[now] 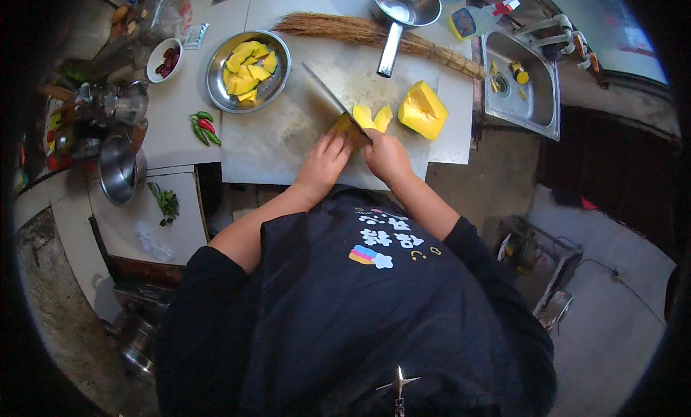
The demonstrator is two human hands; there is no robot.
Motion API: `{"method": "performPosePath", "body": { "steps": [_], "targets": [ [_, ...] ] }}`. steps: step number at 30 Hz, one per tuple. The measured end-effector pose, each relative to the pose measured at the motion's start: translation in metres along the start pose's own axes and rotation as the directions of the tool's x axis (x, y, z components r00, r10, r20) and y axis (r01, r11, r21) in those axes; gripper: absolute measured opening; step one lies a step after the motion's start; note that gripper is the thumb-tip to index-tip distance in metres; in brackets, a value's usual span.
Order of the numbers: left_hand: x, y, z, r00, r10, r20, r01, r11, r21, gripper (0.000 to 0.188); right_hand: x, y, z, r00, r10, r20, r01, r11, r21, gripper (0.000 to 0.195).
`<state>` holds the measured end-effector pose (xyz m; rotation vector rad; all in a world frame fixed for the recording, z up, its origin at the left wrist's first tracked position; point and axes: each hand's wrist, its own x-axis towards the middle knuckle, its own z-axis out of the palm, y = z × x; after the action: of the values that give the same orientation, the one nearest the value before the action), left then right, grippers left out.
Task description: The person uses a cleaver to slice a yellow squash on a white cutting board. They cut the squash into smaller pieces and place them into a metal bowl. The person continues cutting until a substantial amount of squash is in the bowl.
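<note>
My right hand (386,153) grips a broad kitchen knife (333,96), its blade slanting up and left over the metal-grey cutting board (264,147). Under the fingers of my left hand (328,155) a piece of pumpkin (342,125) is pressed to the board, partly hidden by hand and blade. Just right of the blade lie pumpkin slices (372,117). A larger pumpkin chunk (423,110) rests farther right. At the board's upper left, a steel plate (214,88) holds several cut pumpkin pieces (250,69) with green rind.
Beyond the board lie a straw brush (329,28) and a steel saucepan (406,7). A spray bottle (475,22) stands by the sink (532,115), which holds scraps. Leftward are red and green chillies (204,127), a bowl of dark red dried fruit (153,71) and a metal pan (114,171).
</note>
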<state>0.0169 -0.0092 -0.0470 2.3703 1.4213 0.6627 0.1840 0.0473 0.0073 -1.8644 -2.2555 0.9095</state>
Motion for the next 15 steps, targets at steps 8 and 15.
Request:
{"method": "performPosePath", "body": {
  "steps": [8,15],
  "targets": [
    [-0.003,0.001,0.004,0.998,-0.043,0.042,0.042,0.999,0.027,0.045,-0.03,-0.009,-0.056,0.993,0.087,0.076,-0.091,0.994,0.051,0.023],
    [0.001,0.005,-0.001,0.999,-0.042,0.007,0.042,0.998,0.041,0.045,-0.046,0.005,-0.057,0.974,0.138,0.18,-0.154,0.985,0.075,0.023]
  ]
}}
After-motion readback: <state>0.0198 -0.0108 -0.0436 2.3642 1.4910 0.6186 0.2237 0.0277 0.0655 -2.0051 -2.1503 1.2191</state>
